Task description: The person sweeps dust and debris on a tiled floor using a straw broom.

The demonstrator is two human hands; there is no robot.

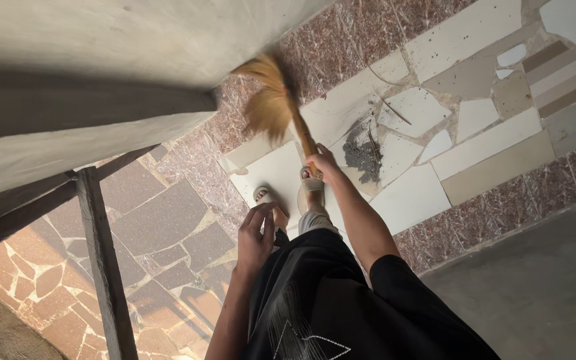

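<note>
Partly swept: dirt pile point(363, 155) gathered on floor point(488, 160); right hand point(321, 162) gripped broom point(276, 100), left hand point(256, 237) loosely open, empty.

A floor point(495, 160) of broken tile pieces (white, beige, maroon) carries a grey dust pile point(363, 155).

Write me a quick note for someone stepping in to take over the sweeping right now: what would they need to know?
Right hand: closed on the broom handle, bristles up by the grey wall.
Left hand: empty, fingers loose, hanging by the hip.
Dirt pile: gathered on the pale broken-tile floor, just beside the right hand.
Done: some dust swept into one heap.
Left: the heap is not yet picked up; no dustpan in view.
</note>
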